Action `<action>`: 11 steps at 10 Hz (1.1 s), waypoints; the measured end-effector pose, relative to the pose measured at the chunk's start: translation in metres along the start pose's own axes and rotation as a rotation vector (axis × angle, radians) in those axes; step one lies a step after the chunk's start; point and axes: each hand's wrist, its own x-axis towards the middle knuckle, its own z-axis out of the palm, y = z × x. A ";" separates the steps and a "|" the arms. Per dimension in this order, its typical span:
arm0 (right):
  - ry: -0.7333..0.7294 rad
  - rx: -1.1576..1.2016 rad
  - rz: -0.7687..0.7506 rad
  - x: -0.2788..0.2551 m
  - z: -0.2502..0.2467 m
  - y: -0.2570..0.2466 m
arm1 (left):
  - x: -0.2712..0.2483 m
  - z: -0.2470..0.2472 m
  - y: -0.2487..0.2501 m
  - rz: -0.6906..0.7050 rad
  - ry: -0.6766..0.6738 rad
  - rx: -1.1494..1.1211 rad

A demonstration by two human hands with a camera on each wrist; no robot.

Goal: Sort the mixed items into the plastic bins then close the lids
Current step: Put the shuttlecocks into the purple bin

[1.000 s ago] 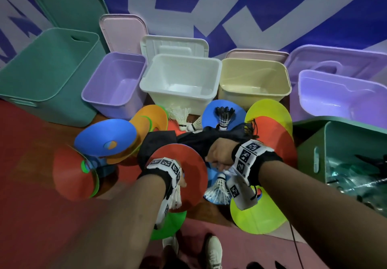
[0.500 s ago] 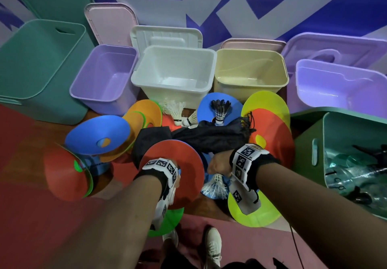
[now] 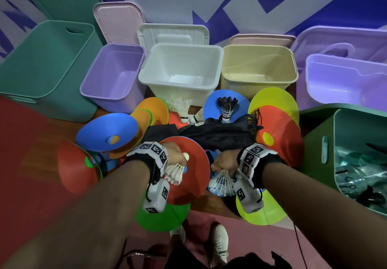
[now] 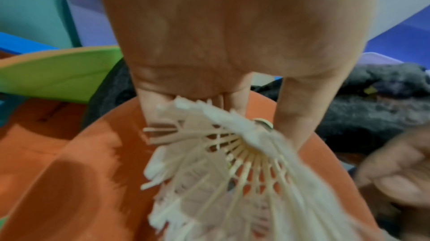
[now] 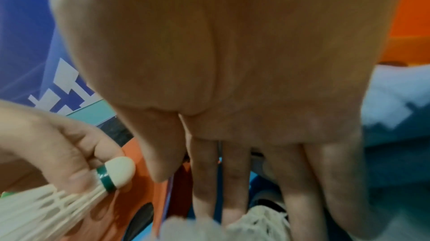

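My left hand (image 3: pixel 174 156) pinches a white shuttlecock (image 3: pixel 174 171) over a red disc cone (image 3: pixel 196 164); its green-banded cork (image 5: pixel 116 173) sticks out past the fingers, and the feathers (image 4: pixel 232 162) fan toward the wrist. My right hand (image 3: pixel 224 162) reaches down with straight fingers (image 5: pixel 235 180) onto a second white shuttlecock (image 3: pixel 222 184) lying among the cones; its thumb stands apart. Two more white shuttlecocks (image 3: pixel 182 109) and a black one (image 3: pixel 227 107) lie ahead by the empty white bin (image 3: pixel 182 45).
Open bins ring the pile: teal (image 3: pixel 41 63), purple (image 3: pixel 113 76), beige (image 3: pixel 257 67), purple (image 3: pixel 345 80), and a green one (image 3: pixel 314 143) holding clear plastic items. Lids (image 3: pixel 119 23) lean on the wall. Several coloured disc cones (image 3: pixel 106 130) and a black cloth bag (image 3: pixel 219 132) cover the floor.
My left hand has turned and shifted right over the red disc, so the shuttlecock's cork now shows. My right hand has dropped a little onto the second shuttlecock.
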 end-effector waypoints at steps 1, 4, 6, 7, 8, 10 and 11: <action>0.067 0.034 -0.035 -0.005 -0.003 -0.001 | -0.007 -0.011 0.004 0.017 0.028 -0.089; 0.148 0.193 -0.157 -0.048 -0.041 -0.013 | -0.041 -0.054 0.022 0.047 0.123 -0.044; 0.315 0.474 -0.227 -0.057 -0.064 -0.027 | -0.041 -0.089 0.020 0.118 0.225 -0.102; 0.364 0.590 -0.255 -0.062 -0.073 -0.039 | -0.041 -0.103 0.017 0.147 0.276 -0.140; 0.440 0.786 -0.272 -0.059 -0.082 -0.048 | -0.036 -0.112 0.017 0.208 0.255 -0.175; 0.510 1.065 -0.334 -0.045 -0.090 -0.073 | -0.012 -0.120 0.005 0.188 0.136 -0.637; 0.537 1.129 -0.369 -0.033 -0.091 -0.083 | -0.002 -0.124 -0.001 0.247 0.098 -0.777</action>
